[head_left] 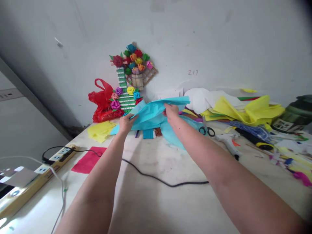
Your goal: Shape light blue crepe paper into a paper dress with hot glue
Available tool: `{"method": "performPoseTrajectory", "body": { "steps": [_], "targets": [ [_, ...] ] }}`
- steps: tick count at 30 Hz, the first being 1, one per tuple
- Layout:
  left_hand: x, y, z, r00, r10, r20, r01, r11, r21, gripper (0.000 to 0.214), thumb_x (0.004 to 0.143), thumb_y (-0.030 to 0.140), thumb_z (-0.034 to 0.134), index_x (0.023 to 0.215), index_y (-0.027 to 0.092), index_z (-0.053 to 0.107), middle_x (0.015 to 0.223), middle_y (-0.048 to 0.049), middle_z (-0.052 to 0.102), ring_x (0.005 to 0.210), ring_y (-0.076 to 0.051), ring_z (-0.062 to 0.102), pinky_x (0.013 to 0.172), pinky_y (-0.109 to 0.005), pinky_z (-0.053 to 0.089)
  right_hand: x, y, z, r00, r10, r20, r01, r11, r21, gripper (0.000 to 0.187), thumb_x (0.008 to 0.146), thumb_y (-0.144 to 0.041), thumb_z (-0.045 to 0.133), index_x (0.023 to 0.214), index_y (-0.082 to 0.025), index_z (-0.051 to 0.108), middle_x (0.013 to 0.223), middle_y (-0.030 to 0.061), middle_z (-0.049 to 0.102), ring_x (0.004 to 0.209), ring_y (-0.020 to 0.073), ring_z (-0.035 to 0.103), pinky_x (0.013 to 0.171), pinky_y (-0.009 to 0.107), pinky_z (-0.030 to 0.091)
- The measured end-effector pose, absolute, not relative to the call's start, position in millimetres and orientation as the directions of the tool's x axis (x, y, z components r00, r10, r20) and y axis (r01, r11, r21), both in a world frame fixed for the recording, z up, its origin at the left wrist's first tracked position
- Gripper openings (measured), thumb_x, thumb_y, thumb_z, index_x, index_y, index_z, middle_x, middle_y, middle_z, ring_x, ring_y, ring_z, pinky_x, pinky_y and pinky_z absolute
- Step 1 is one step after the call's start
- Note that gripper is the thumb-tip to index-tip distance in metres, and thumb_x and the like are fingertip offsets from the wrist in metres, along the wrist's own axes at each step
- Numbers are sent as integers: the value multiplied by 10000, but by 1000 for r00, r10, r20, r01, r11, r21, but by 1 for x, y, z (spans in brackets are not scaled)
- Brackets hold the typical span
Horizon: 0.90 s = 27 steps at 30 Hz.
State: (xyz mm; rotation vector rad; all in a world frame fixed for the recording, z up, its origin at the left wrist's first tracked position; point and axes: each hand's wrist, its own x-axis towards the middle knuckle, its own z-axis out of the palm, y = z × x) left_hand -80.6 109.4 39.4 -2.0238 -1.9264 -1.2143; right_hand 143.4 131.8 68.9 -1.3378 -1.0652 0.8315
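Both my arms reach forward over the table to a large sheet of light blue crepe paper (151,112). My left hand (126,123) is closed on its left part, the thumb and fingers pinching the paper. My right hand (170,111) grips the sheet further right, near its raised upper edge. Part of the blue paper hangs down and lies on the table below my right hand. Beneath it, a small folded blue piece (148,134) and a brown piece (158,131) show partly.
Paper-flower decorations (128,100) and a red plastic bag (101,100) stand by the wall. A power strip (58,159), red paper (89,160) and black cable (173,185) lie left and centre. Scissors (207,130), a glue gun (229,144), yellow paper (253,110) and a green jar (293,113) sit right.
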Motion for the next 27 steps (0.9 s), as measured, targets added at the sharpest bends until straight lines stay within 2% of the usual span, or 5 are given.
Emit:
{"method": "performPoseTrajectory", "body": {
  "steps": [5,9,14,21,27],
  "targets": [
    [-86,120,44,-205,831,518,923,-13,385,372,741,502,440,582,202,593,519,-15,520,586,-153,500,496,-229,233,145,142,71,190,980,52,-14,56,-998,307,819,-326,424,928,-77,565,775,74,632,624,116,605,580,221,464],
    [-86,135,52,-254,832,494,920,50,389,425,751,552,401,605,204,597,583,-50,572,649,-192,536,510,-236,252,158,145,67,161,937,310,424,218,-879,294,783,-378,472,866,-138,620,862,72,649,835,185,597,739,306,457],
    [-80,153,69,-307,806,506,905,83,417,476,755,594,374,708,196,631,669,-91,609,727,-242,561,554,-258,306,168,143,55,-74,843,532,859,325,-396,414,823,-396,406,1154,-182,536,1210,84,527,1106,243,464,929,394,344],
    [-80,167,63,-354,756,551,884,77,462,306,759,442,482,944,236,612,783,-117,626,826,-290,560,653,-322,373,168,141,18,-409,905,117,911,412,5,512,850,-484,261,1296,-267,386,1369,28,349,1240,277,311,993,524,195],
    [-89,158,49,-214,716,665,930,-59,363,293,751,155,461,965,264,629,1012,-113,602,1101,-309,401,928,-480,217,161,128,26,-444,873,202,895,421,146,423,834,-435,339,1101,-230,596,1212,91,531,1110,289,452,930,478,265]
  ]
}}
